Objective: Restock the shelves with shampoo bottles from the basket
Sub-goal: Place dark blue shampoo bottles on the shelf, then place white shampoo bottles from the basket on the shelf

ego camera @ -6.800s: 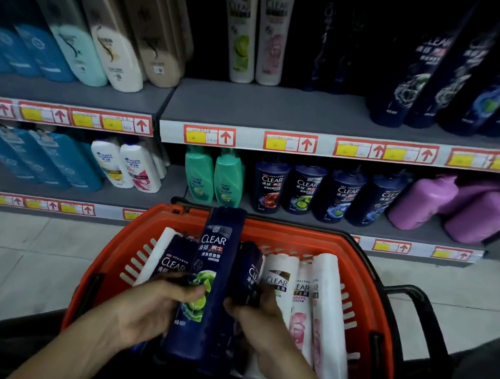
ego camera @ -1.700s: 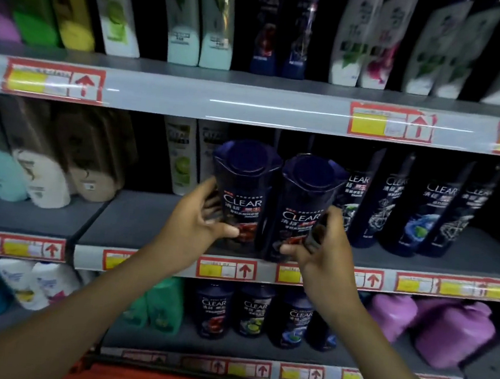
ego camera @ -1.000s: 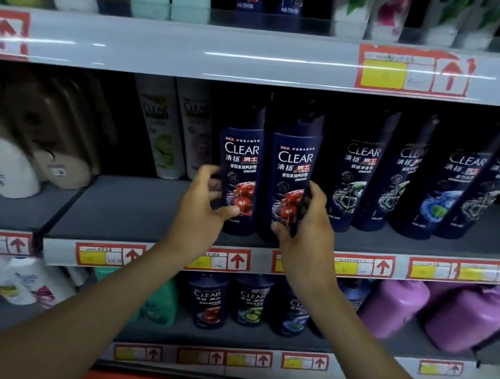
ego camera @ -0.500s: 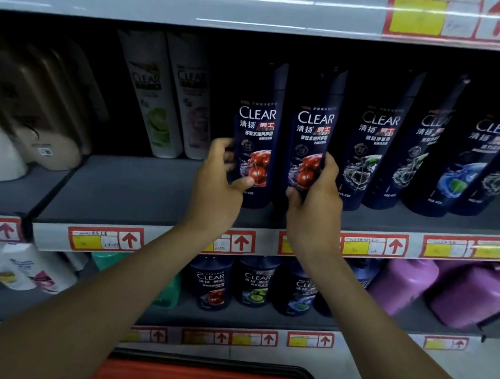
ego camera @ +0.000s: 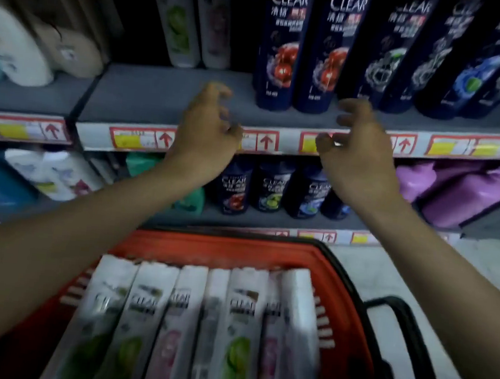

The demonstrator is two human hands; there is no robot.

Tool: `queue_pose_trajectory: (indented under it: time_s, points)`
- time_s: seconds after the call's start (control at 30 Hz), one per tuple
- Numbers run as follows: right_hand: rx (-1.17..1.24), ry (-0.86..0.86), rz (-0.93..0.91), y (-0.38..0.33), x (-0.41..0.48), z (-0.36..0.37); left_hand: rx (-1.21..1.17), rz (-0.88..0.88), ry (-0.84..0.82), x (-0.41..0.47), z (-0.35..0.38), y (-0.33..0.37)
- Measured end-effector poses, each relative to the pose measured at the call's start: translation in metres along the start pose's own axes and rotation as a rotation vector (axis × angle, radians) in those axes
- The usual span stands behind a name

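Shop (price-tagged shelves (ego camera: 171,102), stocked)

"CLEAR" reads on the dark shelf bottles (ego camera: 279,44) — and on the white basket bottles (ego camera: 240,326).

The aisle is dim where I stand, and the back of the shelf (ego camera: 172,99) sinks into near black. Motion blur smears the white bottles (ego camera: 199,322) in my basket (ego camera: 346,290) and softens my left hand (ego camera: 207,127) and right hand (ego camera: 360,145). Price tags (ego camera: 259,140) catch some glare. Shelf lines bow toward the picture's edges.
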State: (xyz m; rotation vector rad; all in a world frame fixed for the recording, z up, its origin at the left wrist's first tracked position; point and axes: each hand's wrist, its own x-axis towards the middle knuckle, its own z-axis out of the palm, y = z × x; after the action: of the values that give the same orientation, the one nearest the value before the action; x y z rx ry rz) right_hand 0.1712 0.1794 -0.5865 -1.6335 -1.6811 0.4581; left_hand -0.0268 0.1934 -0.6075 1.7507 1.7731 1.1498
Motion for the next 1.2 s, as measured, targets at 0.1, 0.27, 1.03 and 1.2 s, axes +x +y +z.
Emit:
queue_pose_trajectory:
  time_s: [0.1, 0.27, 1.03, 1.2]
  points:
    - [-0.086, -0.265, 0.105, 0.006, -0.067, -0.017, 0.092, -0.091, -0.274, -0.08, -0.022, -0.02]
    - [-0.284, -0.79, 0.342, 0.028, -0.172, -0.018, 0.032, -0.522, -0.844, -0.195, -0.031, -0.052]
    - [0.614, -0.693, 1.121, 0.075, -0.219, 0.023, -0.151, -0.827, -0.698, -0.243, 0.044, -0.066]
    - [0.617, -0.672, 1.088, 0.076, -0.222, 0.025, -0.24, -0.901, -0.7, -0.239, 0.046, -0.065]
